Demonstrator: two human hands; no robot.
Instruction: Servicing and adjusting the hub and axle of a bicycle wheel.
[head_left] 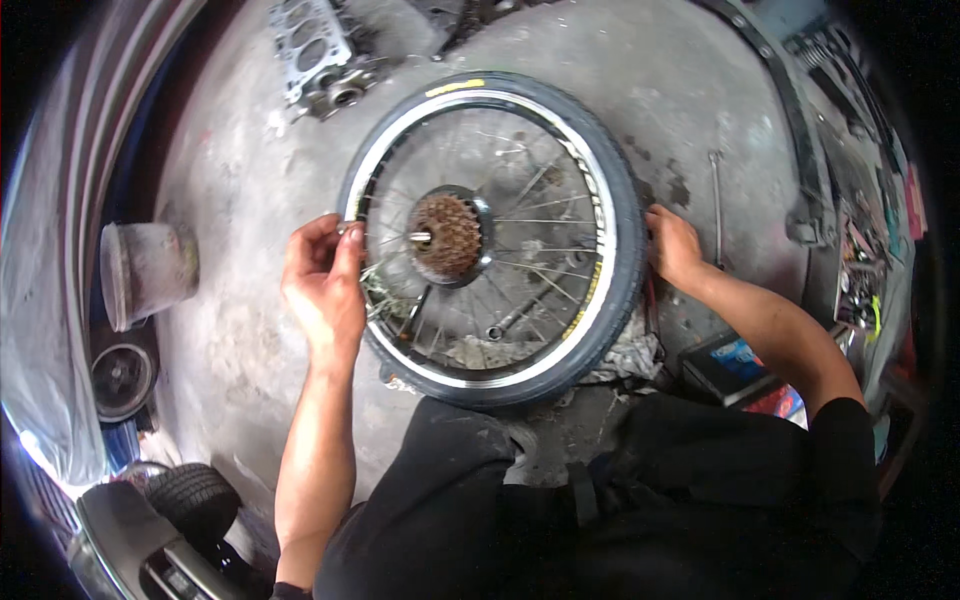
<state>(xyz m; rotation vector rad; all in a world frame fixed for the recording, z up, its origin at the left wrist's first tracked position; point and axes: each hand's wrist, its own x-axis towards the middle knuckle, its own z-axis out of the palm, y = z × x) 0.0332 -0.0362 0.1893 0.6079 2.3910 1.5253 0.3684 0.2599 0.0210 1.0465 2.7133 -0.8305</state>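
A bicycle wheel (pixel 625 290) with a black tyre and silver rim is in front of me, over the concrete floor. At its hub sits a rusty brown sprocket cluster (pixel 452 240), with a bare axle end (pixel 421 237) sticking out. My left hand (pixel 328 280) is at the wheel's left edge, thumb and fingertips pinched together around a small thing too tiny to name. On the opposite side, my right hand (pixel 672 243) grips the tyre, its fingertips partly hidden behind the rubber. Through the spokes a ring-ended tool (pixel 497 332) and a pale rag (pixel 480 352) show below.
An engine block (pixel 312 48) lies at the far left, with a dirty bucket (pixel 150 272) nearer. A long wrench (pixel 717 205) rests right of the wheel. Near my right forearm is a dark box (pixel 722 366); assorted tools (pixel 862 262) line the right side. A car tyre (pixel 195 502) stands lower left.
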